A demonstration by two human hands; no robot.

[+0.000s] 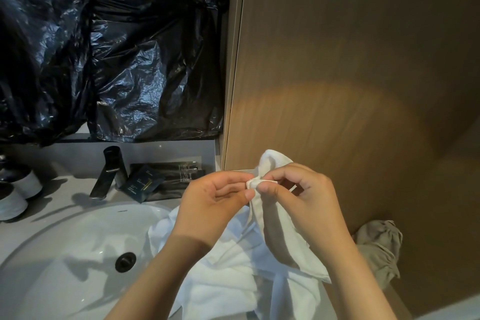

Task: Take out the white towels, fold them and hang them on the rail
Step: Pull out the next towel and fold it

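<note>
Left hand (215, 202) and right hand (306, 205) pinch one corner of a white towel (278, 231), held above the towel heap (228, 283) at the counter's (59, 197) right edge, spilling over the sink (78, 218) rim; best to slide the pinches apart along the hem, finding the next corner before folding

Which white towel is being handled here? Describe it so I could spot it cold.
Start at the white sink, its right side covered by a heap of white towels. Above the heap, before the wood wall panel, the left hand and right hand pinch one towel by a bunched edge. It alone is lifted; the rest lie crumpled.
</note>
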